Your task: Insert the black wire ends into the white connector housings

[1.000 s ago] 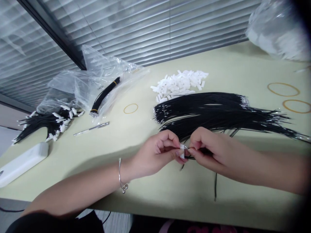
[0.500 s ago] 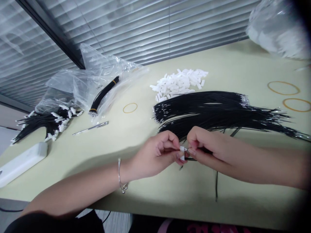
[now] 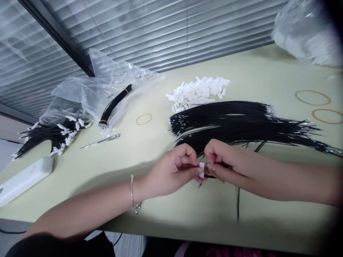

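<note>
Thumb and fingers of my left hand (image 3: pixel 175 171) pinch a small white connector (image 3: pixel 202 170) near the table's front. Close on its right side, my right hand (image 3: pixel 225 160) is closed on a thin black wire (image 3: pixel 210 176), its fingertips almost touching the connector. Dark wire hangs below the right hand. Just beyond both hands lie long bundles of black wires (image 3: pixel 227 119) with shiny metal ends. A heap of white connectors (image 3: pixel 199 92) sits behind those bundles.
On the left are wires with white connectors (image 3: pixel 64 134), a white device (image 3: pixel 25 180), a pen (image 3: pixel 99 141) and a clear plastic bag (image 3: pixel 85 92) with a banded wire bundle (image 3: pixel 115 105). Rubber bands (image 3: pixel 313 97) lie right; a filled bag (image 3: pixel 308 35) stands back right.
My right hand has shifted slightly left, closer to the white connector. The metal wire end between the hands shows less than before. My left hand has barely moved.
</note>
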{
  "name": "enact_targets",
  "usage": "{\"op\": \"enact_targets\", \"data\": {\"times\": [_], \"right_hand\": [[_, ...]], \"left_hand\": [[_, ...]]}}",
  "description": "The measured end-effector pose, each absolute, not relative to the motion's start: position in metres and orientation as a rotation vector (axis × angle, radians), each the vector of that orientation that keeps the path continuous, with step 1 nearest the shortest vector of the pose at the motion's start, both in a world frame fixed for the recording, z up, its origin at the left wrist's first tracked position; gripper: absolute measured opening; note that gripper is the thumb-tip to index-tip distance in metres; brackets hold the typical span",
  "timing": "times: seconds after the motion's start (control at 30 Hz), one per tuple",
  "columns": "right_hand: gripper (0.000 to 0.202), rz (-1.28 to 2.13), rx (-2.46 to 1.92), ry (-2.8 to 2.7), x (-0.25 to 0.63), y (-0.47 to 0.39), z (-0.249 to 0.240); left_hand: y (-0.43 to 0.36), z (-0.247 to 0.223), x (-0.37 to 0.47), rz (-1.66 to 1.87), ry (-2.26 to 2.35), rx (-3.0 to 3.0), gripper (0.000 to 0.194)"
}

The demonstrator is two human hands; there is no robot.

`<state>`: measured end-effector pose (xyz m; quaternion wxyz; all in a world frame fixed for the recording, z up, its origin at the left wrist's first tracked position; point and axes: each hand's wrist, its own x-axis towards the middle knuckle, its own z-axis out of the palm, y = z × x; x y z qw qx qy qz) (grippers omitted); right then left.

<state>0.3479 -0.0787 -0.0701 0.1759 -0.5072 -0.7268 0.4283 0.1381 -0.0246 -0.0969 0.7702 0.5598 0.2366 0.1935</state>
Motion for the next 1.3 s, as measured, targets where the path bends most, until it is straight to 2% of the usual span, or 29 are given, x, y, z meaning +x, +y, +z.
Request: {"op": "enact_targets", "data": {"times": [0.27, 0.53, 0.67, 0.87, 1.17, 1.3], "right_hand": [[0.021, 1.429, -1.310, -1.910, 0.348, -0.076, -0.071], [0.018, 1.285, -1.374, -2.032, 0.346, -0.076, -0.072], [0.017, 1.190, -1.453, -2.070, 0.344, -0.078, -0.071], [0.008, 1.286, -1.438, -1.929, 0.342, -0.078, -0.074], [0.027, 1.651, -1.432, -1.445, 0.343, -0.074, -0.064], [0.028, 1.522, -1.435, -1.614, 0.351, -0.072, -0.066]], "left_hand": [[-0.024, -0.095, 0.139, 0.411, 0.494, 1.185, 0.031], [-0.026, -0.095, 0.139, 0.397, 0.529, 1.262, 0.031], [-0.028, -0.095, 0.138, 0.392, 0.570, 1.315, 0.024], [-0.030, -0.094, 0.141, 0.384, 0.603, 1.347, 0.022], [-0.029, -0.094, 0.142, 0.414, 0.616, 1.322, 0.023], [-0.027, -0.094, 0.142, 0.431, 0.607, 1.298, 0.026]]}}
